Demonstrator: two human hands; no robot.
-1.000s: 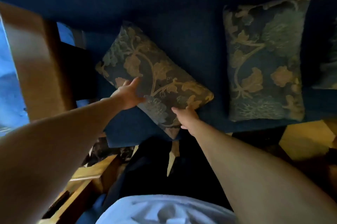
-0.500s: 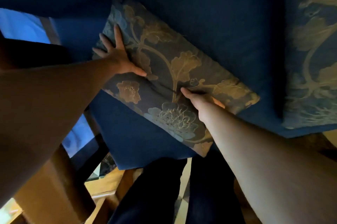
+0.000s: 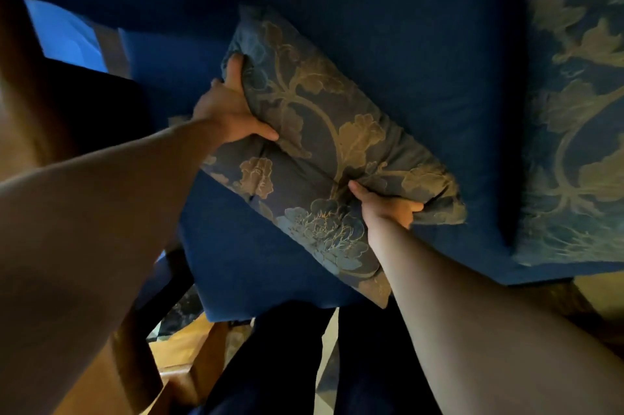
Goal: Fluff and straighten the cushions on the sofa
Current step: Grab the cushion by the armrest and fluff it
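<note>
A dark floral cushion with gold leaf and flower patterns lies tilted across the blue sofa seat. My left hand grips its upper left edge, thumb pressed on the front face. Gripping the lower right edge is my right hand, with the fabric bunched around its fingers. A second cushion of the same pattern leans upright against the sofa back at the far right, partly cut off by the frame.
The blue sofa back fills the top. A wooden piece of furniture stands at the lower left beside the sofa. My dark trouser legs press against the seat's front edge, over a tiled floor.
Both hands went from lying flat on the cushion to clutching its opposite edges. The cushion now looks squeezed and creased between them. The camera has moved closer.
</note>
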